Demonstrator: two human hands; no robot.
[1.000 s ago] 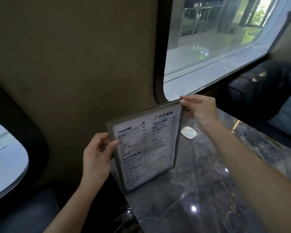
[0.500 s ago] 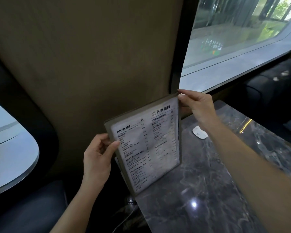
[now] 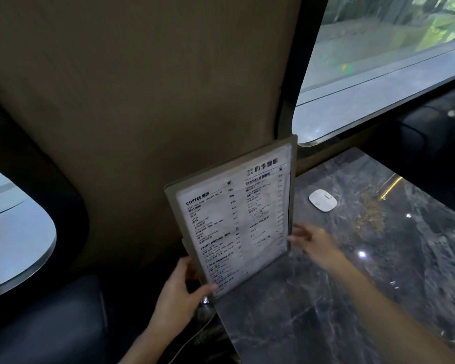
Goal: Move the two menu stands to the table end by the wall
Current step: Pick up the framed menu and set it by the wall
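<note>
One menu stand [image 3: 237,216], a grey-framed sheet with black print, stands tilted at the left edge of the dark marble table [image 3: 352,285], close to the brown wall. My left hand [image 3: 179,295] grips its lower left corner, thumb across the front. My right hand [image 3: 313,243] is beside the stand's lower right edge, fingers spread and blurred; whether they touch the frame is unclear. A second menu stand is not in view.
A small white oval device [image 3: 322,200] lies on the table to the right of the stand. Dark upholstered seats sit at the lower left [image 3: 50,324] and beyond the table at the right [image 3: 431,143]. A window [image 3: 378,61] runs above the table.
My right hand has left the stand's top right corner and dropped to its lower right edge. My left hand has slid down to the bottom corner. The stand has moved nearer the wall.
</note>
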